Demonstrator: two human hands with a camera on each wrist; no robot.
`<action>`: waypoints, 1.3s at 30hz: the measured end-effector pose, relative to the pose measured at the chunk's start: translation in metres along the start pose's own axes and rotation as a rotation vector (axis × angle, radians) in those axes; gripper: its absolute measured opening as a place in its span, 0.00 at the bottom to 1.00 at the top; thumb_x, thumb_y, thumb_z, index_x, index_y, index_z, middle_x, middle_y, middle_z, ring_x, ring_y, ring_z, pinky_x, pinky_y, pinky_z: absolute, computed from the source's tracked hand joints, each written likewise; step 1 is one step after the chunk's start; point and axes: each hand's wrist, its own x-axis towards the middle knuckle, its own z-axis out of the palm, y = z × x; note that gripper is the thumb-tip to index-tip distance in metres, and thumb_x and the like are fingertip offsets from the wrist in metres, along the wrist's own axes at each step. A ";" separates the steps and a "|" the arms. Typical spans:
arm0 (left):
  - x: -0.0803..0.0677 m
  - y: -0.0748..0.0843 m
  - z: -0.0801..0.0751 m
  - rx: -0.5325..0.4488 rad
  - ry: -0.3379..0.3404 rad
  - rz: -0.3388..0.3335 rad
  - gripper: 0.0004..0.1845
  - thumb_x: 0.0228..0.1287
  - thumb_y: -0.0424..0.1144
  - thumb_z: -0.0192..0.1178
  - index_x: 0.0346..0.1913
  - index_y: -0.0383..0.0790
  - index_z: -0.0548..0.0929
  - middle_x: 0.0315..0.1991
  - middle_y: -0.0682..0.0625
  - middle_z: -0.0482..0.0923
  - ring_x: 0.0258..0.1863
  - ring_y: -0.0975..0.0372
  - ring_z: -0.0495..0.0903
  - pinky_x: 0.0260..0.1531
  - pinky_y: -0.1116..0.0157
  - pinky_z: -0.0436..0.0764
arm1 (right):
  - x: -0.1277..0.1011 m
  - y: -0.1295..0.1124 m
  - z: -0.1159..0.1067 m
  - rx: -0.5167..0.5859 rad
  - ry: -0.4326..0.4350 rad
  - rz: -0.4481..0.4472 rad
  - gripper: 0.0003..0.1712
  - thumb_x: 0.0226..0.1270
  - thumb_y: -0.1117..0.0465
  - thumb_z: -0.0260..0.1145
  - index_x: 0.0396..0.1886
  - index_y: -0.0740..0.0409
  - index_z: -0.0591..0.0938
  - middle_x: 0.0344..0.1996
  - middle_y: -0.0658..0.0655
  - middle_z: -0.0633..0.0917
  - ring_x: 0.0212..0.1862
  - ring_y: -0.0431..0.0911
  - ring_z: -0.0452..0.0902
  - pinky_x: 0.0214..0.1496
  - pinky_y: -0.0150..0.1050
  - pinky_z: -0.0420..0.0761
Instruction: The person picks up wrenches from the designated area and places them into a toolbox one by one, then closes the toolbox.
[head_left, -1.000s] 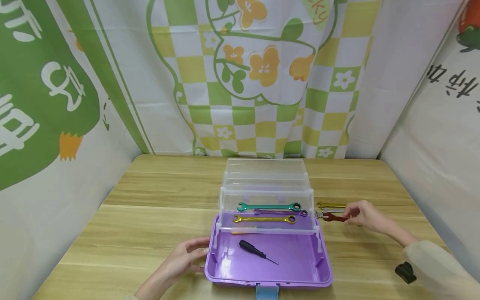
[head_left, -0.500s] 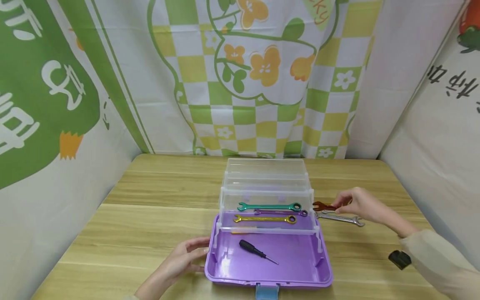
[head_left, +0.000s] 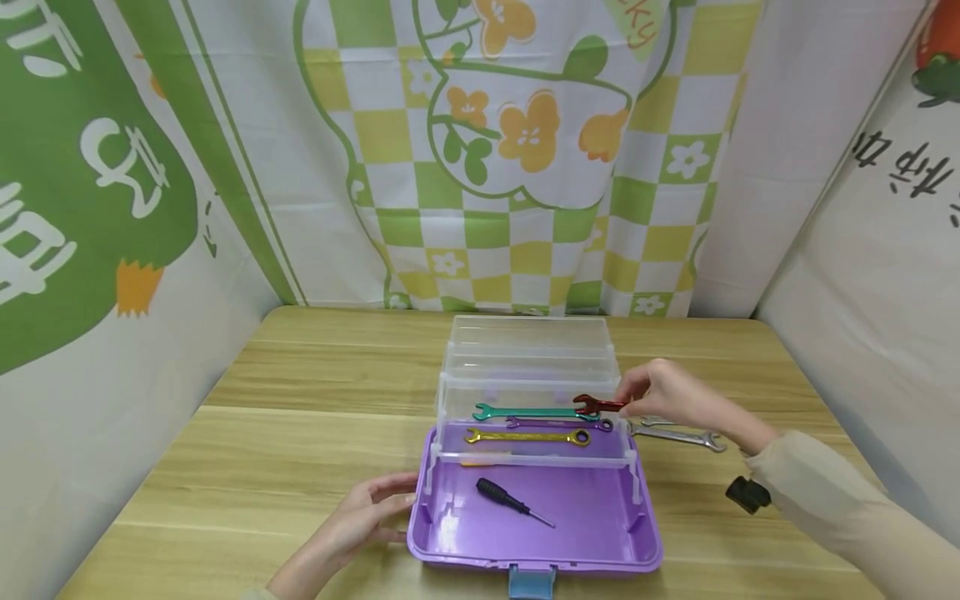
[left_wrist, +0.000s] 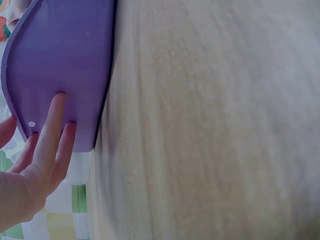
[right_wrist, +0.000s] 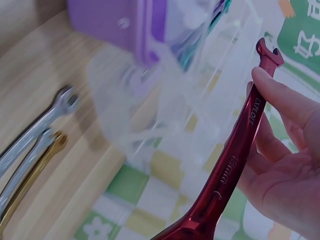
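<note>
My right hand [head_left: 671, 398] pinches a red combination wrench [right_wrist: 240, 135] between thumb and fingers, over the right end of the clear upper tray [head_left: 465, 392]. In the head view the red wrench's open end overlaps the ring end of a teal wrench [head_left: 532, 412]. A purple wrench [head_left: 555, 423] and a gold wrench [head_left: 525, 437] lie in the clear trays in front of it. My left hand [head_left: 360, 512] touches the left wall of the purple toolbox [left_wrist: 75, 55] with its fingers extended. A black-handled screwdriver [head_left: 501, 495] lies on the toolbox floor.
Right of the toolbox, silver wrenches [right_wrist: 35, 132] and another gold wrench [right_wrist: 42, 165] lie on the wooden table [head_left: 300, 417]. A blue latch [head_left: 532, 582] hangs at the toolbox front. The raised clear lid [head_left: 532, 332] stands behind the trays. Patterned curtains [head_left: 517, 250] surround the table.
The right hand has lifted the red wrench from beside the silver ones and carried it left and up to the clear trays. The left hand stays at the toolbox.
</note>
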 end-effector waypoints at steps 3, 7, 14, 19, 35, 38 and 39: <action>0.000 0.000 0.000 -0.001 -0.002 0.000 0.29 0.60 0.35 0.53 0.60 0.21 0.57 0.59 0.30 0.59 0.47 0.49 0.74 0.40 0.51 0.80 | 0.009 -0.008 0.004 0.031 -0.026 0.000 0.03 0.47 0.69 0.68 0.24 0.61 0.82 0.21 0.51 0.82 0.23 0.38 0.73 0.21 0.29 0.77; 0.000 0.000 0.000 0.004 -0.002 -0.002 0.30 0.59 0.35 0.54 0.60 0.22 0.57 0.59 0.30 0.59 0.46 0.49 0.74 0.41 0.51 0.80 | 0.019 -0.019 0.008 0.069 -0.056 -0.020 0.03 0.47 0.69 0.68 0.25 0.61 0.82 0.20 0.52 0.82 0.22 0.38 0.72 0.21 0.28 0.75; 0.001 0.001 0.000 0.001 -0.006 -0.001 0.30 0.60 0.35 0.53 0.60 0.21 0.57 0.59 0.30 0.59 0.47 0.50 0.74 0.41 0.51 0.80 | 0.037 -0.028 0.016 0.102 -0.089 -0.046 0.05 0.46 0.69 0.68 0.26 0.61 0.83 0.22 0.50 0.82 0.24 0.37 0.74 0.24 0.30 0.78; 0.001 0.001 0.000 0.001 -0.003 -0.004 0.30 0.60 0.35 0.53 0.60 0.21 0.57 0.59 0.30 0.58 0.47 0.49 0.74 0.41 0.51 0.80 | 0.047 -0.035 0.023 0.115 -0.108 -0.079 0.05 0.45 0.69 0.68 0.26 0.62 0.83 0.23 0.52 0.83 0.24 0.36 0.75 0.25 0.30 0.79; -0.001 0.002 0.001 -0.004 -0.005 -0.006 0.30 0.59 0.35 0.53 0.60 0.21 0.57 0.60 0.30 0.58 0.47 0.50 0.74 0.41 0.51 0.80 | 0.071 -0.051 0.050 0.127 -0.234 -0.092 0.06 0.48 0.71 0.66 0.29 0.67 0.83 0.27 0.57 0.84 0.30 0.39 0.79 0.32 0.27 0.80; -0.001 0.002 0.001 -0.004 -0.007 -0.006 0.30 0.60 0.35 0.53 0.60 0.21 0.57 0.59 0.30 0.58 0.47 0.49 0.74 0.41 0.51 0.80 | 0.072 -0.050 0.055 0.125 -0.244 -0.098 0.07 0.48 0.72 0.66 0.30 0.68 0.82 0.27 0.58 0.84 0.30 0.39 0.79 0.32 0.27 0.80; -0.001 0.002 0.001 -0.004 -0.007 -0.005 0.30 0.60 0.35 0.53 0.60 0.21 0.57 0.59 0.30 0.58 0.47 0.49 0.74 0.41 0.51 0.80 | 0.073 -0.050 0.057 0.129 -0.245 -0.092 0.07 0.48 0.72 0.66 0.30 0.68 0.82 0.27 0.58 0.84 0.30 0.40 0.79 0.32 0.27 0.80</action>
